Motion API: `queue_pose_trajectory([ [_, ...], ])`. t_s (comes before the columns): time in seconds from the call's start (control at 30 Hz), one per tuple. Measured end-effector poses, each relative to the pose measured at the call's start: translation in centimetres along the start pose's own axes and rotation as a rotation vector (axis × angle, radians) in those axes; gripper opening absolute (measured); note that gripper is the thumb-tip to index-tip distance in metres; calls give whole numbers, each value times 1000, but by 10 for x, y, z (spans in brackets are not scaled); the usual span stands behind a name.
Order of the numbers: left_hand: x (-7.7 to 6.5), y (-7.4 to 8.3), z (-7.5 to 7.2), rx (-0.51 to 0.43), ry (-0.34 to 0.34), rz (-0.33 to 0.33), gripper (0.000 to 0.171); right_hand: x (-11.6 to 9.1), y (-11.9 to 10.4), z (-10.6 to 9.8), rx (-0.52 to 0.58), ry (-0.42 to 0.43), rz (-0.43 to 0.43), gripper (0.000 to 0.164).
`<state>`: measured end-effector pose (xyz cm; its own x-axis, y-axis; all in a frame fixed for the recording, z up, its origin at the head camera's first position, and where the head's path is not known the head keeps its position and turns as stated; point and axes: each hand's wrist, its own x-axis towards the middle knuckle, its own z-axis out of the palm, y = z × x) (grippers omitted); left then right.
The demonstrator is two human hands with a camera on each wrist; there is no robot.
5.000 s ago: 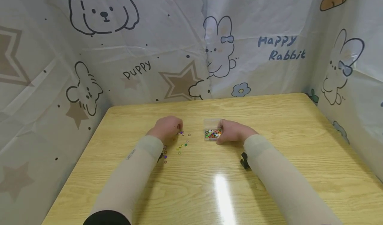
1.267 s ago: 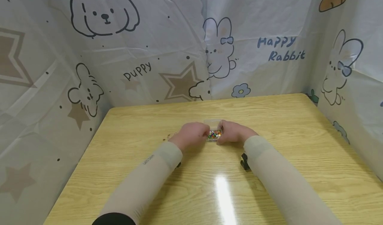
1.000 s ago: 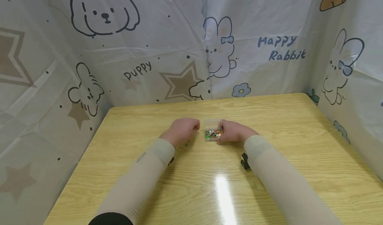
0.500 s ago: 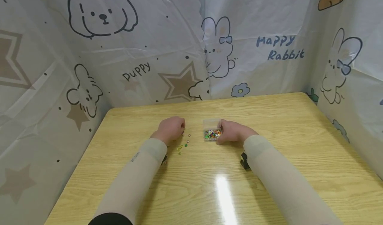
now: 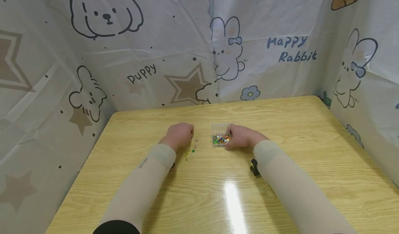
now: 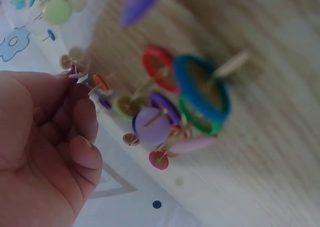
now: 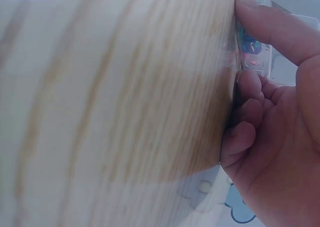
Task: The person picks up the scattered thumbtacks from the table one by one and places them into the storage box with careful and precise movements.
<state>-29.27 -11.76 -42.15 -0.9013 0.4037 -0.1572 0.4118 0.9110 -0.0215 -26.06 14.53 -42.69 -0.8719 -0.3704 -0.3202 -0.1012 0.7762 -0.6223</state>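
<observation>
My left hand (image 5: pixel 179 135) is over the scattered thumbtacks on the table, left of a small clear plastic box. In the left wrist view its thumb and forefinger pinch a small pinkish thumbtack (image 6: pixel 76 76). Below the fingertips lie loose tacks, among them a blue tack (image 6: pixel 201 89), a red tack (image 6: pixel 159 68) and a lilac tack (image 6: pixel 154 129). My right hand (image 5: pixel 243 137) grips the right side of the box, whose hinged lid (image 5: pixel 219 128) stands up at the back. Many-coloured tacks fill the box; the right fingers hide part of its side.
Yellow tacks (image 5: pixel 187 153) and a green tack (image 5: pixel 193 151) lie between the left hand and the box. The wooden table (image 5: pixel 280 192) ends at a printed cloth (image 5: pixel 174 47) behind and at both sides. Several tacks lie with pins pointing up or sideways.
The left hand was at the box's left side 1.3 s ago, then moved back left to the loose tacks, and has shifted slightly right since. The right hand and the box stay put.
</observation>
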Motion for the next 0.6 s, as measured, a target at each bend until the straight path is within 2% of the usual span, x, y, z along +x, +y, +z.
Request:
queue_pose_trajectory([
  [0.23,2,2,7,75,-12,16,7,2,3,0,26,-3,-15,52],
  [0.33,0,6,4,67,-4,32,7,2,3,0,21,-5,-16,53],
  [0.47,-5,21,-4,22,0,86,7,1,3,0,24,-5,-9,52],
  [0.6,-6,41,-10,-2,17,189,11,2,4,1,40,-1,-7,52],
])
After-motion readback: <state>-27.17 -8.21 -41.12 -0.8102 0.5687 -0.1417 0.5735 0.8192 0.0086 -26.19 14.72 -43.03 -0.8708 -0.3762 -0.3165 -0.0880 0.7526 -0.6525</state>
